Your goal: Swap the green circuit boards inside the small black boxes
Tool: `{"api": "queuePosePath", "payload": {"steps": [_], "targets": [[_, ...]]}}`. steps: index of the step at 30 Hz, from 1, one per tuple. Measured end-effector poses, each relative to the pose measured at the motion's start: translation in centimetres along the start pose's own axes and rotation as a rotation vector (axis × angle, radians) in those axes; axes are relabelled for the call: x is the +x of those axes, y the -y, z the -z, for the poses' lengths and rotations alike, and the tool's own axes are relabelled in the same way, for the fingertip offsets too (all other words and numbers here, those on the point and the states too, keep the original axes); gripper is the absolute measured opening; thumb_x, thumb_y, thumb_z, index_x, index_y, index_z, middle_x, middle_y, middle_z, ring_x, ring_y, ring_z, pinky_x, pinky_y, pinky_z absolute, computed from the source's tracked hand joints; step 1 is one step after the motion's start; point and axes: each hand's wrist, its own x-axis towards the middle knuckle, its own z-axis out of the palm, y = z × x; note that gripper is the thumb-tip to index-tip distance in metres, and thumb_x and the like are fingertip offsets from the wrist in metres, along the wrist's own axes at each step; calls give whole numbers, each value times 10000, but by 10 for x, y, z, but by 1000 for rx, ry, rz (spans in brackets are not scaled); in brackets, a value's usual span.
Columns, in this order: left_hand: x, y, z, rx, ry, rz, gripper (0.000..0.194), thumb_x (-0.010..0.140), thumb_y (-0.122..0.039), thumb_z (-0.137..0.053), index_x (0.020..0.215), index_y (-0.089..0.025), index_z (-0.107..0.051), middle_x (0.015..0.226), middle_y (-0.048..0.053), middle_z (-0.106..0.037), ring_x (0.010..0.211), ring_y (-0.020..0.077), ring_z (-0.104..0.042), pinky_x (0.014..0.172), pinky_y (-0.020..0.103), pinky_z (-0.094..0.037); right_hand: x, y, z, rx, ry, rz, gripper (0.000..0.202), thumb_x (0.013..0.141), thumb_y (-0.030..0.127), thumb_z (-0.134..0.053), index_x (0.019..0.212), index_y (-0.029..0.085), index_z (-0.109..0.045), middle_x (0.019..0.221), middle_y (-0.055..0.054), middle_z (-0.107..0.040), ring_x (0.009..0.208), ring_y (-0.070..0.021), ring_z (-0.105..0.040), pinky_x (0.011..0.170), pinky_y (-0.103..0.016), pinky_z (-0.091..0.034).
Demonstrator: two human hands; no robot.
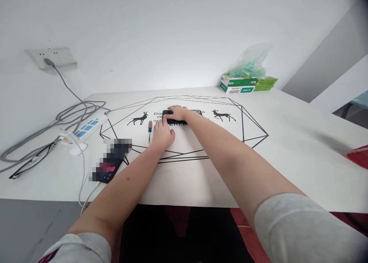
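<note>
A flat black rectangular device lies sideways on the printed table mat; its kind does not show, and a greyish patch marks its right end. My right hand reaches across its top and grips it, thumb on the near side and fingers toward the far edge, covering much of the left half. My left hand lies flat on the mat, fingers stretched forward, their tips touching or close to the device's near left edge. Just left of that hand rests a screwdriver with a red and blue handle, its shaft pointing at me.
To the left lie a partly blurred phone, a power strip with coiled grey cable, and eyeglasses. Green and white boxes under a plastic bag stand at the back right. A red object sits at the right edge.
</note>
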Motion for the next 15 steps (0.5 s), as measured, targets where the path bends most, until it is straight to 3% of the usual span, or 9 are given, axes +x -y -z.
{"api": "queuePosePath", "payload": {"steps": [3,8,12,15], "targets": [[3,0,2,-109,-119,5,700,1039,-323,-517,1659,-31,-377,1708,292,-430,1634,401,-359,1357,567,-227,14,9,-8,-20,39,22,861,953,791,-565,1593,215,-547,1666,-199,-574,1522,-470,-532,1292,-719,-313],[6,3,-1,-275,-288,-4,620,1063,-351,-479,1619,-86,-409,1641,276,-503,1582,373,-421,1330,559,-271,9,20,-22,-68,-8,59,858,985,713,-561,1553,72,-512,1666,-297,-517,1559,-494,-473,1315,-672,-285],[3,7,-2,-485,-457,-92,530,1096,-410,-427,1550,-138,-460,1575,255,-563,1512,367,-486,1306,572,-298,-24,31,-29,-89,-10,143,739,1039,560,-523,1563,40,-492,1669,-311,-498,1551,-474,-489,1281,-602,-375],[1,12,1,-674,-591,-102,480,1128,-516,-420,1478,-202,-516,1518,198,-596,1472,330,-517,1285,524,-345,-63,39,-32,-95,-13,208,906,959,625,-654,1629,56,-435,1685,-287,-489,1572,-457,-469,1322,-563,-339]]}}
